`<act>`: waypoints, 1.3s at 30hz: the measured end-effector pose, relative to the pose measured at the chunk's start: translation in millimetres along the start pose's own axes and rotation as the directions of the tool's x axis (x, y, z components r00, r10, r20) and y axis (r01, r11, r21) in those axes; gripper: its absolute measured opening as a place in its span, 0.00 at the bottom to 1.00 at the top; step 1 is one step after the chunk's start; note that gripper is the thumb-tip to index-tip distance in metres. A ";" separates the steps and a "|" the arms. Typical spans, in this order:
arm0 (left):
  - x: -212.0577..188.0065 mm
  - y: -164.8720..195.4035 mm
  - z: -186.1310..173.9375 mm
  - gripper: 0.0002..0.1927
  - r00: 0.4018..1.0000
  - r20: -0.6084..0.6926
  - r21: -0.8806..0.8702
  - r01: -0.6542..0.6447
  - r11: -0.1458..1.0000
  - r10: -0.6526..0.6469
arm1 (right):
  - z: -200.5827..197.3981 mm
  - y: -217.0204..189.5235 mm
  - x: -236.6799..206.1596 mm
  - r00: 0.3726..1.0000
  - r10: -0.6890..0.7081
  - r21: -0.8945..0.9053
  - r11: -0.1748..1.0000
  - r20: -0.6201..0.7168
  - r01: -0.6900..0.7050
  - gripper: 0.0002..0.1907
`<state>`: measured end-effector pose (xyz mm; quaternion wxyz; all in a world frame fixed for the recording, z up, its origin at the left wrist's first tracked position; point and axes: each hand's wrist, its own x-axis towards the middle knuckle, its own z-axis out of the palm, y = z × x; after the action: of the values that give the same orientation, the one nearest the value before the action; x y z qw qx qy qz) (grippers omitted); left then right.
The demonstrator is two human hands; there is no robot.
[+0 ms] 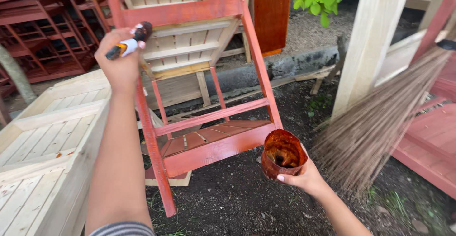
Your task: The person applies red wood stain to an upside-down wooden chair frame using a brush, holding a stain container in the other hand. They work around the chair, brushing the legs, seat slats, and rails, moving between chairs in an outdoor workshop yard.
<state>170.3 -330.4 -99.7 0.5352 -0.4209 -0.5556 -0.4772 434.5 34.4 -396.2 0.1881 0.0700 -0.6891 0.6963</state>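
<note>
My left hand [119, 60] is raised and shut on a paintbrush [129, 42] with a yellow, white and black handle; its dark bristles touch the leg of a red-stained wooden chair [209, 148] lying tipped on the ground. Lower right, my right hand [306, 176] holds a small round cup [282, 154] smeared with red-brown stain, just beside the chair's seat edge. The chair's upper slats [183, 51] are still bare pale wood.
An unpainted pale wooden piece [42, 141] lies at the left. A stack of red-stained chairs [47, 32] stands far left. A twig broom [375, 122] leans against a pale post [373, 41] at right, next to a red-stained panel [432, 141]. Dark soil underfoot.
</note>
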 end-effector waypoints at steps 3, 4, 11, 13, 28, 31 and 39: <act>-46.8 22.6 50.5 0.12 0.985 0.171 -0.123 0.034 0.992 -0.012 | -26.2 10.5 -11.8 0.992 0.021 -0.064 0.998 -0.125 -0.029 0.53; -62.0 32.6 66.8 0.13 0.971 0.236 -0.119 -0.020 0.993 0.047 | -34.4 12.3 -16.7 0.987 0.027 -0.087 0.995 -0.160 -0.042 0.53; -125.0 92.0 186.6 0.18 0.814 0.561 -0.120 -0.101 0.988 0.151 | -67.5 7.0 -38.2 0.953 0.042 -0.194 0.975 -0.300 -0.104 0.55; -122.2 98.2 211.6 0.19 0.813 0.544 -0.112 -0.174 0.978 0.207 | -69.4 4.3 -43.9 0.947 0.051 -0.196 0.973 -0.317 -0.118 0.55; -233.2 187.4 267.0 0.14 0.784 0.617 0.106 -0.001 0.994 -0.065 | -93.6 3.1 -57.5 0.945 0.039 -0.191 0.976 -0.326 -0.106 0.45; -283.1 218.0 257.7 0.12 0.742 0.638 0.113 0.173 0.978 -0.205 | -98.9 5.5 -59.1 0.954 0.021 -0.203 0.976 -0.299 -0.085 0.45; -352.5 235.9 219.9 0.09 0.722 0.379 -0.120 0.658 0.743 -0.578 | -130.3 11.7 -75.2 0.947 0.093 -0.209 0.964 -0.308 -0.162 0.46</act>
<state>384.4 -54.6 -425.9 0.1902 -0.3437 -0.6793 -0.6199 520.5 150.6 -439.3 0.2500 -0.1022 -0.7328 0.6245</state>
